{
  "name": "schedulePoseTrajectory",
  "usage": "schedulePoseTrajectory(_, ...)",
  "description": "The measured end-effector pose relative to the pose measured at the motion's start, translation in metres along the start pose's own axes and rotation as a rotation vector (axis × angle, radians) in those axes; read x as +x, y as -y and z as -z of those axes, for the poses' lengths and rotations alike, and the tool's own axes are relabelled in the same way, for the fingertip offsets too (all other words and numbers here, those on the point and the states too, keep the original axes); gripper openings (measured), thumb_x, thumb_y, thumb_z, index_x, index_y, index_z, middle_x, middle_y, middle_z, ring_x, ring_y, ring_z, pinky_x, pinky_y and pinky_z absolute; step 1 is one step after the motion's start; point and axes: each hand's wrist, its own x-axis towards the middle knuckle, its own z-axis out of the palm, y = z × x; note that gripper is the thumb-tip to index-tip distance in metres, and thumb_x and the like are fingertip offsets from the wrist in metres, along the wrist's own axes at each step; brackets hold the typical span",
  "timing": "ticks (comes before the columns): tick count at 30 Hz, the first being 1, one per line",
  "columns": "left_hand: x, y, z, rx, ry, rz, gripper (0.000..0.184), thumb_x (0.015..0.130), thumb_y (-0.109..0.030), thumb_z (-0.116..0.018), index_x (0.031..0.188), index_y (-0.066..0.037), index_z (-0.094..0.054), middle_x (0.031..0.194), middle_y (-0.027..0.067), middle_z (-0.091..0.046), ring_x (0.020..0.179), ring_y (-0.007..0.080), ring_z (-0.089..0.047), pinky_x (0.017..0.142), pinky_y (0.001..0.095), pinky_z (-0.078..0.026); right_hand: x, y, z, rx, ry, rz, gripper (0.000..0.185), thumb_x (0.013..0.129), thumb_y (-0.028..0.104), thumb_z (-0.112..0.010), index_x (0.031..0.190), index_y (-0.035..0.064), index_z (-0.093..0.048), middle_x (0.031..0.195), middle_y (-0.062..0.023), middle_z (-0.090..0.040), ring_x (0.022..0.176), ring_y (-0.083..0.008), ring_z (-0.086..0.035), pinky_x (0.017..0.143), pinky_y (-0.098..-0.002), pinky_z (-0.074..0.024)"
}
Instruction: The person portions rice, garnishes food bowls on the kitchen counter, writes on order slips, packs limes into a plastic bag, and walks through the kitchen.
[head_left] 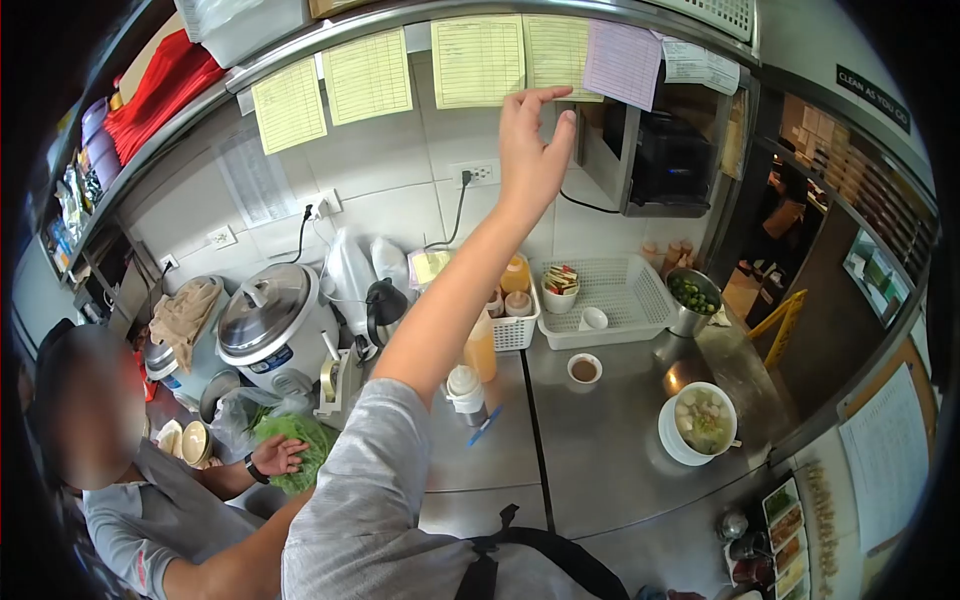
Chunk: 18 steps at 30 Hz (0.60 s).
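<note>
My left hand [532, 158] is raised at the end of an outstretched arm, just below the slips along the shelf edge. Its thumb and index finger are apart, with nothing seen between them; the other fingers look partly curled. The index fingertip overlaps the lower edge of a yellow slip [556, 52], and whether it touches the paper I cannot tell. Beside that slip hangs a purple slip [622, 62]. More yellow slips [368, 76] hang to the left. My right hand is not in view.
A bowl of soup [703, 420], a small cup of brown sauce [584, 369] and a plastic basket [615, 325] stand on the steel counter [620, 460]. Rice cookers [275, 320] stand at left. A co-worker's hand [278, 455] is at a bag of green leaves [300, 440].
</note>
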Motion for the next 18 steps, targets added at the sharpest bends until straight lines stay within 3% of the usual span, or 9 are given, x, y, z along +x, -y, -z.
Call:
schedulePoseTrajectory(1,0.004,0.003,0.001,0.048,-0.022,-0.033,0.025,0.085,-0.012,-0.059,0.109,-0.007,-0.061,0.103,0.0119,-0.055,0.099,0.0232,-0.053,0.088,0.0344,-0.045,0.002,0.022,0.022,0.218,-0.138,0.015,0.040,0.077,0.047,-0.060,0.087,0.0102,-0.073,0.080,-0.0155,-0.068,0.073,-0.0290,-0.067,0.072,-0.0397,-0.0521)
schedulePoseTrajectory(4,0.019,0.013,0.006,0.173,-0.064,-0.101,0.030,0.084,-0.015,-0.061,0.113,-0.006,-0.060,0.102,0.0132,-0.057,0.099,0.0244,-0.054,0.090,0.0347,-0.043,0.026,0.117,0.094,0.318,-0.018,-0.023,0.051,0.080,0.054,-0.055,0.096,0.0082,-0.070,0.093,-0.0223,-0.066,0.096,-0.0253,-0.064,0.087,-0.0384,-0.0472)
schedulePoseTrajectory(6,0.028,0.024,-0.003,0.194,-0.030,-0.040,0.035,0.083,-0.017,-0.061,0.115,-0.003,-0.059,0.106,0.0173,-0.056,0.098,0.0283,-0.054,0.090,0.0376,-0.042,0.069,0.123,0.077,0.334,-0.165,0.305,0.032,0.075,0.025,-0.070,0.094,0.0000,-0.064,0.076,-0.0191,-0.064,0.072,-0.0348,-0.063,0.064,-0.0400,-0.0499)
schedulePoseTrajectory(8,0.048,0.045,-0.018,0.186,0.038,0.112,0.040,0.081,-0.018,-0.061,0.117,0.000,-0.057,0.116,0.0245,-0.054,0.096,0.0357,-0.053,0.089,0.0432,-0.041,0.106,0.178,0.102,0.159,-0.226,0.472,0.023,0.077,0.019,-0.067,0.092,0.0014,-0.067,0.084,-0.0170,-0.067,0.076,-0.0312,-0.065,0.067,-0.0374,-0.0504)
schedulePoseTrajectory(9,0.060,0.049,-0.020,0.103,0.081,0.166,0.043,0.079,-0.016,-0.062,0.117,0.002,-0.056,0.118,0.0250,-0.054,0.091,0.0344,-0.055,0.087,0.0424,-0.043,0.114,0.233,0.144,0.511,-0.041,0.436,0.030,0.077,0.020,-0.067,0.101,0.0008,-0.064,0.096,-0.0198,-0.066,0.087,-0.0335,-0.064,0.077,-0.0384,-0.0492)
schedulePoseTrajectory(10,0.073,0.052,-0.022,0.024,0.120,0.223,0.045,0.077,-0.014,-0.064,0.118,0.004,-0.055,0.119,0.0256,-0.054,0.085,0.0332,-0.058,0.084,0.0415,-0.045,0.133,0.263,0.165,0.471,0.020,0.472,0.031,0.079,0.017,-0.066,0.105,0.0010,-0.063,0.102,-0.0182,-0.065,0.090,-0.0297,-0.065,0.081,-0.0355,-0.0486)
schedulePoseTrajectory(12,0.090,0.069,-0.029,0.133,-0.038,0.157,0.025,0.083,-0.017,-0.058,0.099,-0.001,-0.067,0.085,0.0183,-0.067,0.078,0.0223,-0.064,0.071,0.0324,-0.049,0.161,0.330,0.198,0.727,0.007,0.685,0.034,0.080,0.008,-0.066,0.113,0.0015,-0.060,0.101,-0.0127,-0.067,0.091,-0.0190,-0.065,0.081,-0.0312,-0.0489)
schedulePoseTrajectory(15,0.082,0.071,-0.015,-0.047,0.106,0.214,0.023,0.082,-0.008,-0.056,0.101,-0.003,-0.068,0.080,0.0141,-0.068,0.066,0.0151,-0.059,0.064,0.0288,-0.048,0.225,0.415,0.226,0.790,-0.122,0.854,0.033,0.082,0.008,-0.064,0.115,0.0057,-0.060,0.097,-0.0054,-0.064,0.079,-0.0111,-0.060,0.072,-0.0266,-0.0480)
schedulePoseTrajectory(18,0.031,0.020,0.027,0.105,0.207,0.408,0.030,0.081,-0.001,-0.055,0.108,-0.006,-0.067,0.081,0.0103,-0.067,0.063,0.0096,-0.053,0.060,0.0261,-0.045,0.268,0.486,0.245,0.897,-0.308,1.031,0.026,0.086,0.008,-0.060,0.111,0.0049,-0.061,0.089,-0.0047,-0.064,0.076,-0.0089,-0.057,0.070,-0.0231,-0.0461)
